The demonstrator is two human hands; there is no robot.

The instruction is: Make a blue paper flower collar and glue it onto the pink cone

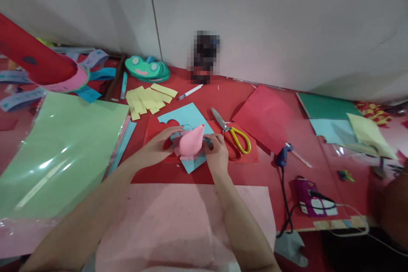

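Note:
A pink paper cone point(191, 142) with small folded tabs round its base is held between my two hands, its tip tilted up and to the right. My left hand point(164, 142) has its fingers curled at the cone's left side, partly hidden behind the tabs. On the other side, the closed fingers of my right hand point(217, 152) grip near the base, where a bit of blue-grey shows. Beneath lies a light blue sheet point(194, 114) with a curved cut-out, on top of red paper point(250, 148). Yellow-handled scissors point(240, 139) rest just right of my right hand.
Yellow paper strips point(146, 97), a white pen point(190, 92) and green frog cut-outs point(146, 69) lie at the back. Left are a green sheet point(70, 148) and a red paper tube point(47, 57). A glue gun point(283, 155) with its cable and a purple power strip point(307, 195) sit right.

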